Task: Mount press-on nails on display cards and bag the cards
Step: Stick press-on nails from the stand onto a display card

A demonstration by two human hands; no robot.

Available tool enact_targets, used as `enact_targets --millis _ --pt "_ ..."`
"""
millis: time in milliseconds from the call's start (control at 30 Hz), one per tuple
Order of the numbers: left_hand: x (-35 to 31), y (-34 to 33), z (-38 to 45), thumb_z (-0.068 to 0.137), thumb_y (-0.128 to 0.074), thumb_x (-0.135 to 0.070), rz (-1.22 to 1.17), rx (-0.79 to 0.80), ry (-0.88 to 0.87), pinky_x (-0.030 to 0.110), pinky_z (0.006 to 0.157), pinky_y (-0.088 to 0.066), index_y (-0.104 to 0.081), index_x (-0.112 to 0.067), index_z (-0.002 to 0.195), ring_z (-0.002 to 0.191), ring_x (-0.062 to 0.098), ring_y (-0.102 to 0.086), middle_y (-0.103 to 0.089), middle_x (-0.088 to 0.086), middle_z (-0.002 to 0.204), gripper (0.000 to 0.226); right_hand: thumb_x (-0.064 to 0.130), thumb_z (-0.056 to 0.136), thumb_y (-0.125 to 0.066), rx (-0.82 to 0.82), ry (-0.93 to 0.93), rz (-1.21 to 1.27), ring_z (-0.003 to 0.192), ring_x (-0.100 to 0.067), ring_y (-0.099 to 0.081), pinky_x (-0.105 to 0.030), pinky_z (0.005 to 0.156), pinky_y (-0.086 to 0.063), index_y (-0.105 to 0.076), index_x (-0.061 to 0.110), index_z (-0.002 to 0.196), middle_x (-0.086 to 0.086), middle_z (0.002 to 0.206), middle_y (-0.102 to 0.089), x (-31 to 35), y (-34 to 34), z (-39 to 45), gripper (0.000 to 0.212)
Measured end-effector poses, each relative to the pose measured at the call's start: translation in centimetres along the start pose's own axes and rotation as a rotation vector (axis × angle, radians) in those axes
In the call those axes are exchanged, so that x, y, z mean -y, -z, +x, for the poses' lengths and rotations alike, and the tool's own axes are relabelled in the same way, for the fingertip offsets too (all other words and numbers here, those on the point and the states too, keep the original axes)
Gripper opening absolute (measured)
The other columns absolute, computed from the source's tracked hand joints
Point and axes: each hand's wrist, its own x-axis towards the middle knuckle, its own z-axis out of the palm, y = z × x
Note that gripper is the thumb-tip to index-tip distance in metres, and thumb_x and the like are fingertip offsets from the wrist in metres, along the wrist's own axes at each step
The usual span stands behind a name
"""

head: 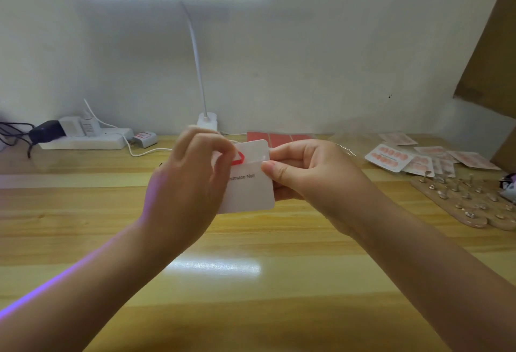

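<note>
Wooden table (pixel 251 310) beneath both hands holding a white card (pixel 251 187).

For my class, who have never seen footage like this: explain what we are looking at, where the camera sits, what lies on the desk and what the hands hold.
No machine here: a person's own hands, filmed by one camera worn on the head, looking down. The right hand pinches a white card by its edge; the left hand pinches a red strip at the card's top. On the wooden desk lie finished nail cards, red sheets, a board of studs, a lamp and a power strip.
</note>
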Motion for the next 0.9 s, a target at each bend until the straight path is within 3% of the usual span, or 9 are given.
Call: enact_targets --millis 67,133,200,300,433,600,767,833,900 --pt "0.3 0.2 0.6 0.094 -0.048 -0.029 -0.059 -0.024 0.161 0.014 0.054 -0.041 -0.053 -0.023 0.091 0.063 0.009 -0.054 -0.05 -0.015 0.088 0.009 -0.001 0.091 -0.06 -0.063 -0.041 -0.005 0.068 -0.015 -0.071 -0.025 0.061 -0.059 -0.066 0.004 0.087 -0.009 0.08 -0.074 -0.4 0.4 0.4 0.009" --pt "1.0 0.4 1.2 0.096 -0.049 -0.03 -0.126 -0.087 0.316 0.01 0.051 -0.04 -0.049 -0.027 0.09 0.061 0.007 -0.056 -0.054 -0.012 0.077 0.006 -0.002 0.091 -0.059 -0.099 -0.07 0.0 0.068 -0.017 -0.071 -0.027 0.06 -0.059 -0.065 0.004 0.085 -0.011 0.081 -0.073 -0.9 0.9 0.7 0.011" --pt "1.7 0.4 1.6 0.097 -0.051 -0.028 -0.272 -0.136 0.466 0.015 0.043 -0.04 -0.051 -0.028 0.087 0.048 0.008 -0.052 -0.058 0.0 0.065 0.01 -0.002 0.092 -0.058 -0.094 -0.097 -0.019 0.07 -0.019 -0.072 -0.028 0.061 -0.058 -0.065 0.004 0.085 -0.012 0.083 -0.073 -1.5 1.2 1.0 0.012" --pt "2.1 0.2 1.7 0.094 -0.055 -0.023 -0.428 -0.111 0.589 0.022 0.045 -0.045 -0.056 -0.025 0.085 0.048 0.004 -0.054 -0.06 -0.002 0.063 0.009 -0.002 0.092 -0.056 -0.061 -0.161 -0.083 0.066 -0.016 -0.071 -0.026 0.059 -0.057 -0.065 0.004 0.081 -0.01 0.078 -0.073 -2.7 1.4 1.3 0.015" --pt "1.8 -0.6 0.8 0.084 -0.062 -0.025 -0.425 0.064 0.614 0.031 0.054 -0.048 -0.061 -0.024 0.078 0.054 0.009 -0.055 -0.06 -0.007 0.057 0.006 0.004 0.085 -0.055 -0.073 -0.261 -0.484 0.06 -0.015 -0.068 -0.022 0.05 -0.049 -0.066 0.004 0.08 -0.01 0.079 -0.074 -4.7 1.4 1.7 0.012" --pt "1.3 -2.1 -1.0 0.085 -0.06 -0.021 -0.339 0.217 0.59 0.009 0.045 -0.037 -0.059 -0.024 0.075 0.044 -0.003 -0.047 -0.06 -0.023 0.055 0.011 0.021 0.082 -0.059 -0.047 -0.318 -0.811 0.05 -0.015 -0.065 -0.027 0.05 -0.05 -0.067 0.007 0.091 -0.009 0.073 -0.073 -6.1 1.1 1.7 0.018" --pt "1.4 -3.7 -3.0 0.086 -0.059 -0.025 -0.301 0.319 0.612 0.011 0.047 -0.035 -0.057 -0.028 0.076 0.046 -0.002 -0.047 -0.057 -0.028 0.057 0.01 0.041 0.082 -0.061 -0.051 -0.206 -1.366 0.089 -0.021 -0.06 -0.031 0.063 -0.044 -0.061 0.015 0.102 0.002 0.097 -0.064 -6.6 1.1 1.6 0.032" --pt "1.6 -4.0 -3.5 0.086 -0.059 -0.028 -0.27 0.331 0.587 0.013 0.047 -0.033 -0.057 -0.03 0.076 0.049 -0.003 -0.049 -0.056 -0.031 0.059 0.01 0.04 0.083 -0.063 -0.099 -0.065 -1.282 0.082 -0.014 -0.058 -0.028 0.061 -0.042 -0.062 0.019 0.101 0.008 0.086 -0.062 -6.6 1.3 1.6 0.028" --pt "1.9 -4.0 -3.6 0.086 -0.061 -0.03 -0.263 0.322 0.542 0.014 0.049 -0.034 -0.058 -0.031 0.077 0.052 -0.002 -0.05 -0.058 -0.031 0.065 0.009 0.038 0.082 -0.069 -0.135 0.068 -0.94 0.068 -0.005 -0.058 -0.021 0.059 -0.044 -0.064 0.025 0.101 0.01 0.075 -0.062 -6.3 1.2 1.6 0.023"
